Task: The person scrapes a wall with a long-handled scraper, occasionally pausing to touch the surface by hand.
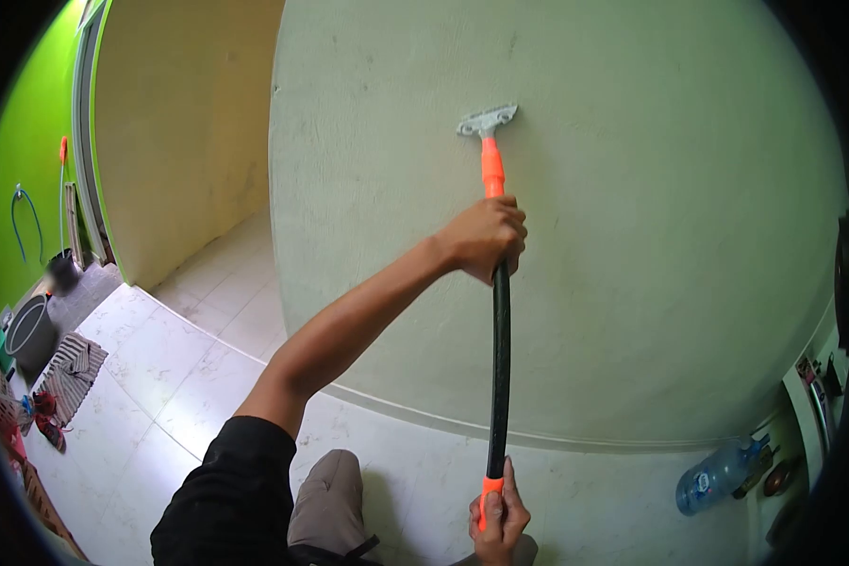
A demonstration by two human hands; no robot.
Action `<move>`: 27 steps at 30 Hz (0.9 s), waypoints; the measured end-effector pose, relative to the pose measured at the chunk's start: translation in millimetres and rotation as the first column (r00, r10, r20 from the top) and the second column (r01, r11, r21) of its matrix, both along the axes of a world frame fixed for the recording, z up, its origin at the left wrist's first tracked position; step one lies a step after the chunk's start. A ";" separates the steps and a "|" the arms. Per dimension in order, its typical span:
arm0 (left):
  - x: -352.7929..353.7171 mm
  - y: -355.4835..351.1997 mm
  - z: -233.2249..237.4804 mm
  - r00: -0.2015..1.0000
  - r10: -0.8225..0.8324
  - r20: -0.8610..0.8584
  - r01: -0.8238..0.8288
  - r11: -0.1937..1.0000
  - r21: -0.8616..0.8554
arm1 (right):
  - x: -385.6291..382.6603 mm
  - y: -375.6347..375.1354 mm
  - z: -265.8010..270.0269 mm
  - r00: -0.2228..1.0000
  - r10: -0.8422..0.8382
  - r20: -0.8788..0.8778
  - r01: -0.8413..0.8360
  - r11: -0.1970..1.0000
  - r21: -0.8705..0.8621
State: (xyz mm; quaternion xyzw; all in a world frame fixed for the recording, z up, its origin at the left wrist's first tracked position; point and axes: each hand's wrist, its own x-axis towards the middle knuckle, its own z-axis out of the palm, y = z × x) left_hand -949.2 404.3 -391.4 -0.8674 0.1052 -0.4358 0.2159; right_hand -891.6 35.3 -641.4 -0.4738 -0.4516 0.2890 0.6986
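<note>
A long-handled scraper (501,363) stands nearly upright in front of me, with a black shaft and orange sections at both ends. Its grey-white metal head (487,121) is at the pale green wall (670,245), slightly tilted; firm contact is hard to judge. My left hand (484,238) is wrapped round the upper shaft just below the orange neck. Lower down, my right hand (500,524) grips the orange end, its index finger stretched up along the shaft.
On the right, a large blue water bottle (712,483) lies on the tiled floor near a white shelf (814,406). At the left are a grey bucket (30,332), a striped mat (74,371) and red shoes (50,424). A doorway opens beyond the wall's left edge.
</note>
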 end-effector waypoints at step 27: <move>-5.0 -7.1 -0.2 0.999 0.021 -0.024 -0.022 0.999 -0.047 | -11.4 -15.5 6.8 0.998 0.026 -0.054 -0.024 0.999 0.042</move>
